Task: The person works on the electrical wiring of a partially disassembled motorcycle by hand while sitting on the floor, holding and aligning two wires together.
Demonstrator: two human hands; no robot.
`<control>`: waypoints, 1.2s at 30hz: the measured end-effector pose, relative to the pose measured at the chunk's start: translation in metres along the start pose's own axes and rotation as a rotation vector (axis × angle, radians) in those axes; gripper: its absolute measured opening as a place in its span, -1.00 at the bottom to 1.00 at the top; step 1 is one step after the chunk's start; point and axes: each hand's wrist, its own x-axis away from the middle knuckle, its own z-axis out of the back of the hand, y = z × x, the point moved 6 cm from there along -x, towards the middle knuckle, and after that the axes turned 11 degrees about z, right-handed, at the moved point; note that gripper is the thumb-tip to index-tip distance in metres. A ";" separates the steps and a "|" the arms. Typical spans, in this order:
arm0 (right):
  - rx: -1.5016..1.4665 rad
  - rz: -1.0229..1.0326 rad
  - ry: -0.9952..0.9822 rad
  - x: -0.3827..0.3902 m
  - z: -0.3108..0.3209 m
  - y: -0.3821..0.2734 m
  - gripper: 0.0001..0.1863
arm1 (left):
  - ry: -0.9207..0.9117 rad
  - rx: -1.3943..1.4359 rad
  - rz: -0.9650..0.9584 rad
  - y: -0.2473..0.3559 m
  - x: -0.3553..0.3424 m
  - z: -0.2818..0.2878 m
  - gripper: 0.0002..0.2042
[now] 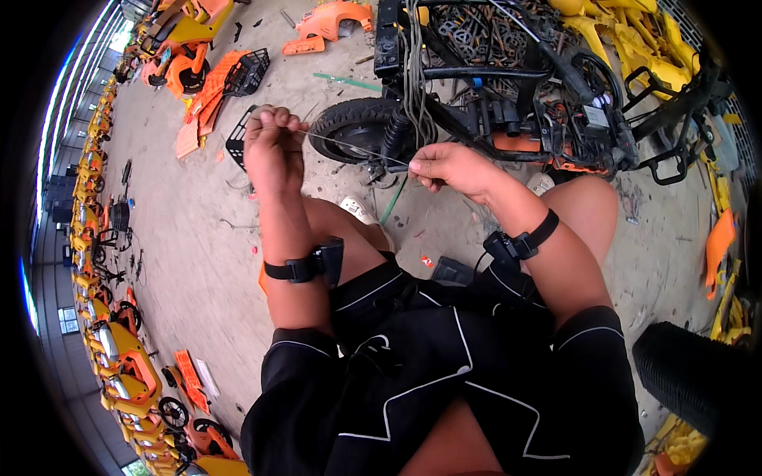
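A thin grey wire (349,147) stretches taut between my two hands. My left hand (271,143) is closed around one end, raised at the left. My right hand (448,168) pinches the other end close to a bundle of grey cables (414,79) hanging from a stripped black electric scooter frame (516,111). The scooter's small rear wheel (349,127) sits just behind the wire. Both wrists wear black strapped devices. I am seated low, in black shorts, knees apart.
Orange plastic panels (208,99) and black wire baskets (248,71) lie on the concrete floor at the left. Yellow body parts (627,32) pile up at the back right. A row of yellow and orange scooters (119,349) lines the left edge. A black tyre (690,377) lies at my right.
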 end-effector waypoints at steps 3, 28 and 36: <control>0.013 0.011 0.011 0.002 0.004 -0.005 -0.76 | 0.018 -0.015 -0.076 0.028 -0.002 0.007 -0.86; -0.391 0.280 0.046 0.021 0.002 -0.073 -0.72 | 0.032 0.094 -0.116 0.151 0.066 0.076 -0.90; -0.269 0.390 0.153 0.017 0.011 -0.086 -0.79 | 0.070 -0.246 -0.147 0.151 0.091 0.046 -0.89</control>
